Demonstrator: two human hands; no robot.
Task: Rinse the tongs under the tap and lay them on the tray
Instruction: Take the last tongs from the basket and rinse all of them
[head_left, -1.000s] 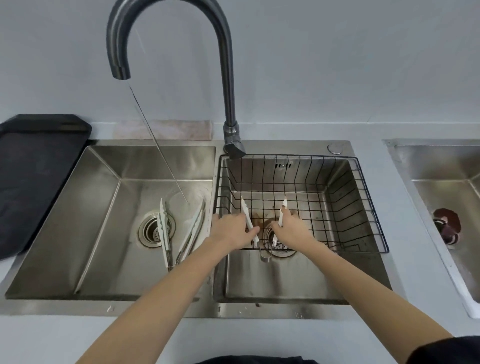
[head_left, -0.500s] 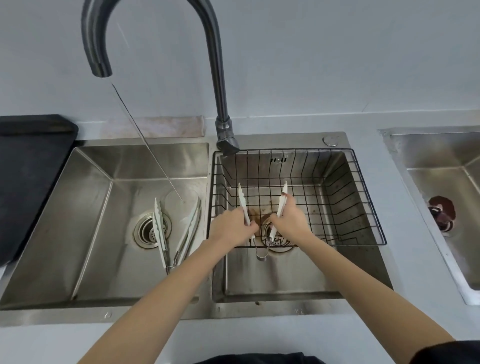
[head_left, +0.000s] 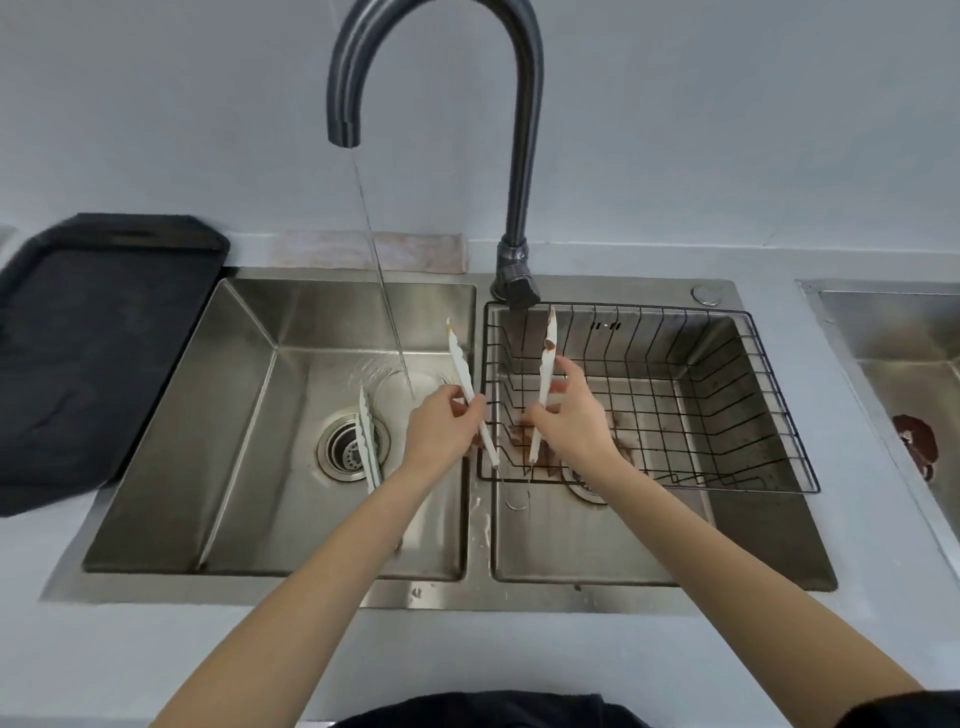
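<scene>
I hold white tongs with brown stains, spread apart over the divider between the two basins. My left hand (head_left: 441, 431) grips the left arm of the tongs (head_left: 462, 364). My right hand (head_left: 569, 415) grips the other arm, its tip smeared brown. The metal hinge loop hangs below my hands. A second pair of white tongs (head_left: 368, 441) lies in the left basin by the drain, partly hidden under my left forearm. The dark tap (head_left: 519, 171) runs a thin stream into the left basin. A black tray (head_left: 88, 353) sits on the counter at the left.
A black wire basket (head_left: 701, 395) sits in the right basin, with brown residue beneath it. The left basin (head_left: 249, 405) has a round drain strainer. Another sink (head_left: 904, 364) at the far right holds a brown smear. A folded cloth (head_left: 415, 252) lies behind the sink.
Both hands have lifted the stained tongs out of the wire basket and carried them left, toward the running water. The view has also shifted left.
</scene>
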